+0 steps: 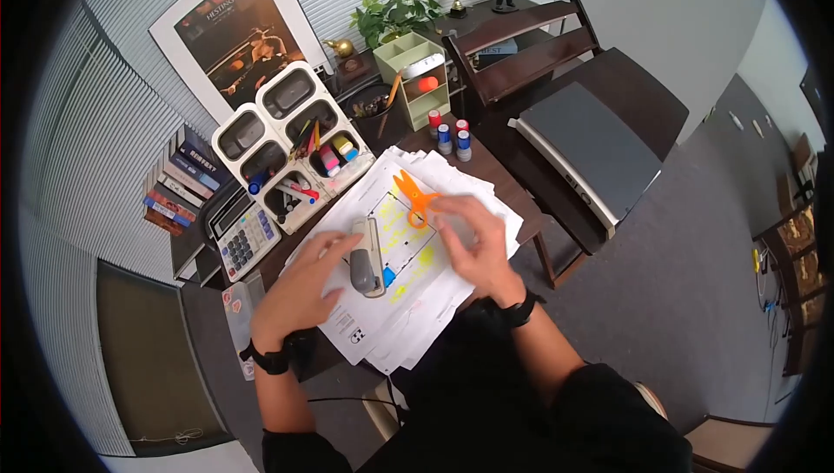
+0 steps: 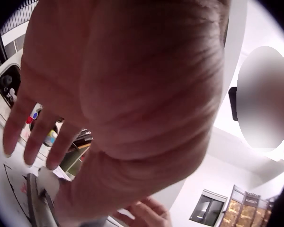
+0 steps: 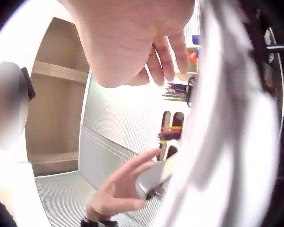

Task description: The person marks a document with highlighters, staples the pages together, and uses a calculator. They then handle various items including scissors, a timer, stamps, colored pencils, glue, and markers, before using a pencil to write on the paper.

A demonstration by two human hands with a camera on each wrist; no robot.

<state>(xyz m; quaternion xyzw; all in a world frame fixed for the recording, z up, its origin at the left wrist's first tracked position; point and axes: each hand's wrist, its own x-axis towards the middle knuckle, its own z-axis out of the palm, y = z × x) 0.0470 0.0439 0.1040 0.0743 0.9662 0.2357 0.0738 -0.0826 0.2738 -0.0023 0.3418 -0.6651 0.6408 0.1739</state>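
A grey and beige stapler (image 1: 367, 266) rests on a spread of printed papers (image 1: 434, 299). My left hand (image 1: 300, 286) is beside it on the left, fingers spread and fingertips close to its far end. The right wrist view shows the stapler (image 3: 151, 179) between that hand's thumb and fingers, with a gap around it. Orange scissors (image 1: 405, 186) lie on the top sheet, blades pointing away. My right hand (image 1: 479, 243) is at their right, loosely bent fingertips right at the handle loops. A blue patch (image 1: 388, 277) shows beside the stapler.
A white desk organizer (image 1: 287, 138) with pens and markers stands at the back left, a calculator (image 1: 248, 243) below it. Red and blue capped cylinders (image 1: 445, 138) stand behind the papers. A green holder (image 1: 417, 82) and black pen cup (image 1: 369, 104) are farther back.
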